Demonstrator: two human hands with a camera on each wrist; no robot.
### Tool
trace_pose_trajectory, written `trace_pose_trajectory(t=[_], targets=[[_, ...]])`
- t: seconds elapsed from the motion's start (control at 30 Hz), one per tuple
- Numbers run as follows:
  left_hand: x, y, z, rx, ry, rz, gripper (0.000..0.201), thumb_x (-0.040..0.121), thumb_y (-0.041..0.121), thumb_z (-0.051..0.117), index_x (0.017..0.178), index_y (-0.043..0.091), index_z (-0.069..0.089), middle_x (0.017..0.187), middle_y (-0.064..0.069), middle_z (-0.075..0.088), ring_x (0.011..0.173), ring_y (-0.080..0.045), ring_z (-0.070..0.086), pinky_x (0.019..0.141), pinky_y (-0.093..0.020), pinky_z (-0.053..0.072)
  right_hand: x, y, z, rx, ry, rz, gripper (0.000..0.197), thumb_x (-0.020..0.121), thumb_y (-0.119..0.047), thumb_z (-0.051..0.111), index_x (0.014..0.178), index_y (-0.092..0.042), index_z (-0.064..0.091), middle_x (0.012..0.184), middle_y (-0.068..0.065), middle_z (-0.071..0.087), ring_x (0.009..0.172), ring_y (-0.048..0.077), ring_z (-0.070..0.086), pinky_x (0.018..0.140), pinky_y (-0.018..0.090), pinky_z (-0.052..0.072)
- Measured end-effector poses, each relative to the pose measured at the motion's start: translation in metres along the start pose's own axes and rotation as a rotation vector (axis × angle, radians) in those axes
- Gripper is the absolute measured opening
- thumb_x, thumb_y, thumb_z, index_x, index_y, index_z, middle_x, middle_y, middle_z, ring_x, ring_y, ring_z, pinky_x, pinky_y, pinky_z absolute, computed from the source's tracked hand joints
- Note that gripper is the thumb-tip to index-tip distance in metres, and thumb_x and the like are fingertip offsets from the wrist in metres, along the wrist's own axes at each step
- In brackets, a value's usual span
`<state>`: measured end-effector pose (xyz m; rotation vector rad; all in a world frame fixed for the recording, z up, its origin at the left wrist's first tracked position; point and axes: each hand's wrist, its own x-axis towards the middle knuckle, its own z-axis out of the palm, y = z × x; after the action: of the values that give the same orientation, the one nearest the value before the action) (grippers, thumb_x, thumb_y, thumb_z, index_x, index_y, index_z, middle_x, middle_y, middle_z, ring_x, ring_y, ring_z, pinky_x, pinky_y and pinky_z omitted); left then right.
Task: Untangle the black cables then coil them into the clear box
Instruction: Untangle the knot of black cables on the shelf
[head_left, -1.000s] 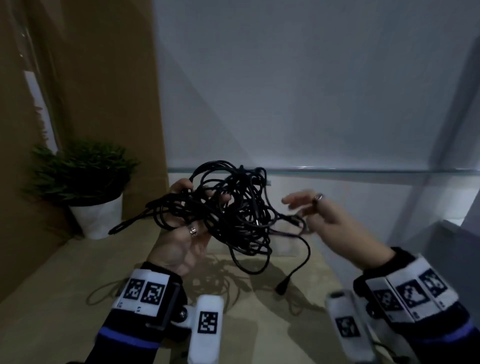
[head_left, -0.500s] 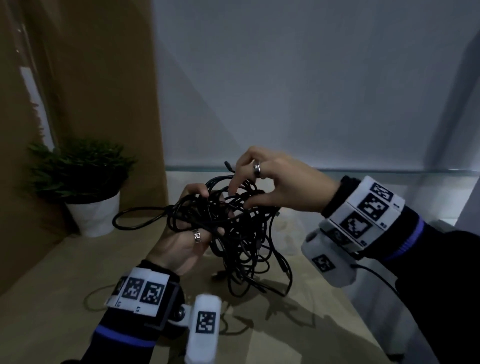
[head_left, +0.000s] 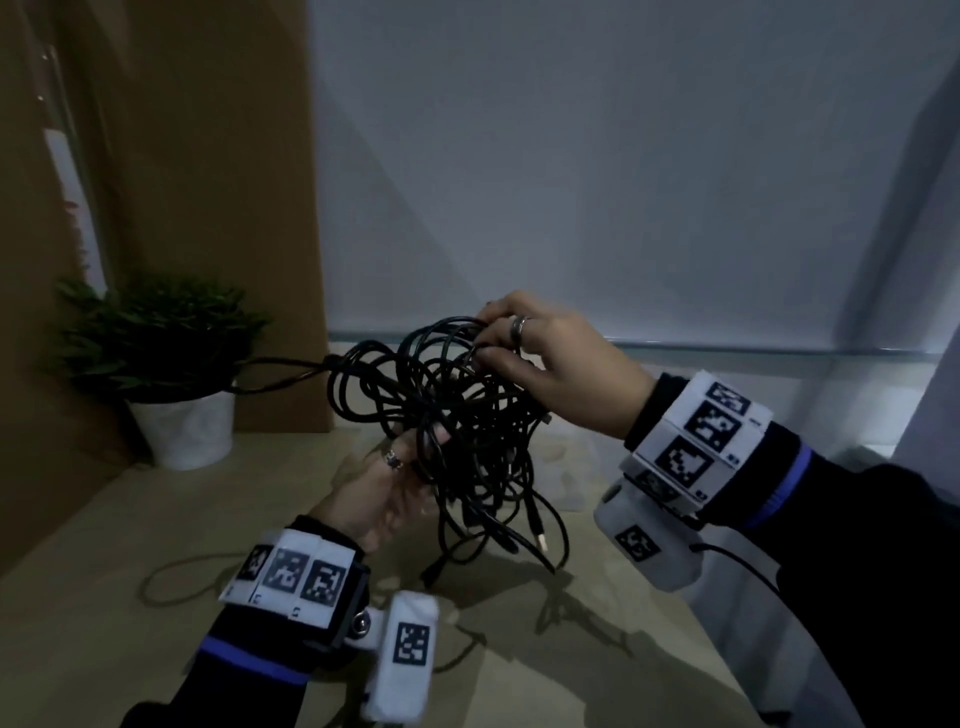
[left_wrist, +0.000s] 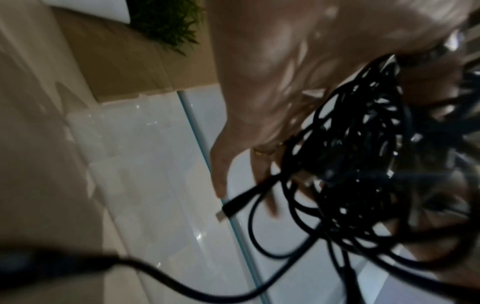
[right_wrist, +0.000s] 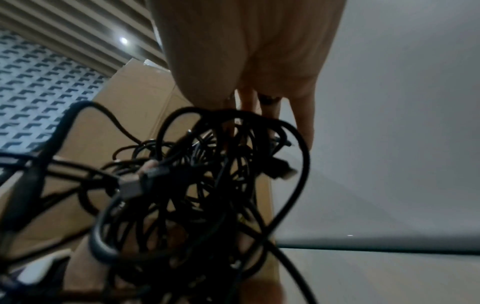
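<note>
A tangle of black cables (head_left: 457, 426) hangs above the beige table (head_left: 104, 597). My left hand (head_left: 415, 447) grips the tangle's lower left from below, thumb over the strands. From above, my right hand (head_left: 488, 338) pinches the top loops. One strand runs left toward the plant, and a USB plug (head_left: 540, 540) dangles underneath. The left wrist view shows the cables (left_wrist: 363, 174) draped over my fingers (left_wrist: 221, 174), with the clear box (left_wrist: 135, 156) on the table beyond. In the right wrist view my fingertips (right_wrist: 246, 107) reach into the cables (right_wrist: 197, 185).
A potted plant (head_left: 171, 384) in a white pot stands at the left, against a brown cardboard panel (head_left: 208, 208). A white wall and a glass edge (head_left: 727, 351) close the back. The table drops off at the right.
My right hand came in from the right, reached over the tangle and took hold of its top loops. The bundle now hangs stretched between both hands.
</note>
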<state>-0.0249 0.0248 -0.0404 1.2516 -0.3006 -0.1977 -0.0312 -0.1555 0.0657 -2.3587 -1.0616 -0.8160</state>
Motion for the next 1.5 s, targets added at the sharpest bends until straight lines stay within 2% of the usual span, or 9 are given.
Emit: trace_pose_trajectory(t=[0.1,0.23,0.4,0.5,0.6,0.83,1.1,1.33,1.5], targets=[[0.002,-0.001,0.006,-0.158,-0.075,0.012,0.073,0.035,0.051,0.090,0.096,0.013,0.074,0.111,-0.012,0.068,0.098,-0.024,0.064,0.086,-0.035,0.051,-0.006,0.005,0.007,-0.050,0.099,-0.011,0.030,0.091,-0.025,0.049,0.097,-0.004,0.070,0.103,0.008,0.065,0.090,0.021,0.062,0.085,0.024,0.043],[0.004,0.001,0.010,-0.209,-0.039,-0.005,0.074,0.048,0.039,0.088,0.113,0.011,0.063,0.099,-0.006,0.073,0.084,-0.016,0.070,0.075,-0.031,0.054,-0.009,0.010,0.005,-0.101,0.259,-0.060,0.028,0.090,-0.030,0.051,0.089,-0.010,0.070,0.105,0.004,0.061,0.092,0.018,0.056,0.084,0.016,0.036],[0.010,0.001,-0.003,-0.141,-0.028,0.058,0.074,0.057,0.045,0.086,0.119,0.013,0.060,0.132,-0.016,0.055,0.113,-0.030,0.057,0.106,-0.046,0.038,-0.010,-0.001,-0.015,0.530,0.000,0.225,0.021,0.095,-0.021,0.047,0.076,-0.018,0.056,0.063,-0.001,0.055,0.063,0.016,0.057,0.077,0.032,0.047],[0.010,0.003,-0.002,0.028,0.017,0.163,0.042,0.067,0.040,0.078,0.104,0.022,0.070,0.104,0.002,0.072,0.106,-0.018,0.064,0.087,-0.022,0.051,-0.009,-0.002,-0.018,0.321,0.079,0.194,0.020,0.097,-0.015,0.046,0.081,-0.012,0.058,0.066,0.000,0.055,0.054,0.019,0.051,0.063,0.017,0.044],[0.011,0.002,-0.001,0.166,0.102,0.186,0.020,0.090,0.022,0.055,0.107,0.021,0.065,0.104,0.001,0.071,0.106,-0.021,0.063,0.091,-0.028,0.049,-0.006,0.009,-0.025,-0.239,0.143,-0.019,0.026,0.092,-0.034,0.049,0.087,-0.015,0.066,0.065,0.001,0.063,0.056,0.013,0.049,0.057,0.025,0.044],[0.011,0.005,-0.004,0.017,0.095,0.111,0.027,0.085,0.029,0.053,0.110,0.021,0.061,0.101,-0.002,0.071,0.091,-0.016,0.069,0.077,-0.029,0.055,-0.019,0.013,-0.020,0.733,-0.008,0.391,0.018,0.094,-0.017,0.050,0.078,-0.015,0.057,0.050,-0.014,0.042,0.046,0.005,0.038,0.050,0.021,0.046],[0.008,0.007,-0.001,0.287,0.130,0.107,0.009,0.092,0.018,0.055,0.100,0.017,0.060,0.091,-0.002,0.068,0.084,-0.017,0.061,0.063,-0.017,0.050,-0.017,0.028,-0.015,-0.390,0.042,-0.192,0.038,0.093,-0.040,0.040,0.086,-0.011,0.063,0.066,0.005,0.060,0.052,0.023,0.053,0.046,0.023,0.036],[0.011,0.006,-0.006,0.269,0.284,0.132,0.012,0.090,0.030,0.056,0.096,0.020,0.059,0.089,-0.007,0.065,0.077,-0.020,0.061,0.068,-0.032,0.048,-0.029,0.040,-0.044,-0.752,-0.210,0.078,0.035,0.093,-0.056,0.034,0.107,-0.039,0.061,0.091,-0.001,0.068,0.084,0.026,0.063,0.056,0.027,0.032],[0.008,0.006,-0.008,0.384,0.428,0.221,0.038,0.070,0.056,0.064,0.101,0.035,0.054,0.106,0.007,0.061,0.103,-0.018,0.059,0.094,-0.041,0.048,-0.045,0.036,-0.061,-0.683,0.046,0.061,0.029,0.092,-0.046,0.044,0.088,-0.032,0.070,0.066,-0.006,0.063,0.057,0.022,0.060,0.044,0.023,0.031]])
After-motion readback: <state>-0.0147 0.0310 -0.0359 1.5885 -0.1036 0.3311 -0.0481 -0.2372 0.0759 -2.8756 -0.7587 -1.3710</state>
